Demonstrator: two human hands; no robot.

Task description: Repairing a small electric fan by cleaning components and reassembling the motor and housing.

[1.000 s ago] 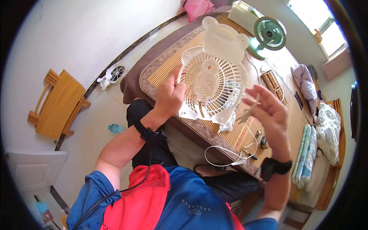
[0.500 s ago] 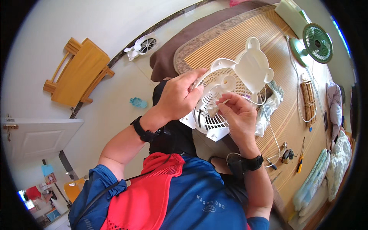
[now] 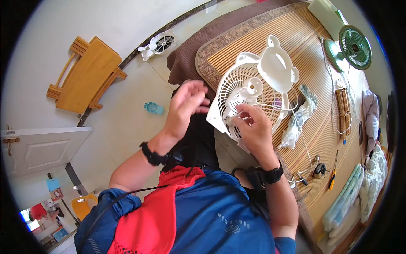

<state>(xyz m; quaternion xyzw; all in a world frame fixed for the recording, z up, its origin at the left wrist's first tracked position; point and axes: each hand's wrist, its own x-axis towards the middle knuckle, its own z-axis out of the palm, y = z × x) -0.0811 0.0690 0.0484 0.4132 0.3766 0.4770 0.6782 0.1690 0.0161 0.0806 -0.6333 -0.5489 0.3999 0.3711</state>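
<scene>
A white plastic fan housing [image 3: 220, 95] with a slotted, basket-like grille rests at the edge of the mat-covered bed, over my lap. Its far end carries a shallow, bear-shaped panel [image 3: 277, 70]. Inside the grille, my right hand [image 3: 256, 129] is closed in a pinch on a white cord [image 3: 270, 106], which crosses the housing and runs out over its right side. My fingertips partly hide what lies beneath them. My left hand [image 3: 186, 108] is off the housing, just left of its rim, with loosely spread fingers and nothing in them.
On the slatted mat [image 3: 237, 42] lie a crumpled plastic bag [image 3: 298, 122], a small motor [image 3: 320, 170] and a yellow-handled screwdriver [image 3: 333, 180]. A green fan [image 3: 355, 47] stands farther back. On the floor are a blue bottle [image 3: 153, 108], white fan blades [image 3: 147, 51] and a wooden bench [image 3: 89, 74].
My left hand has let go of the housing's rim and moved left. The housing has turned and shifted slightly. My right hand has moved a little down and left, deeper into the grille.
</scene>
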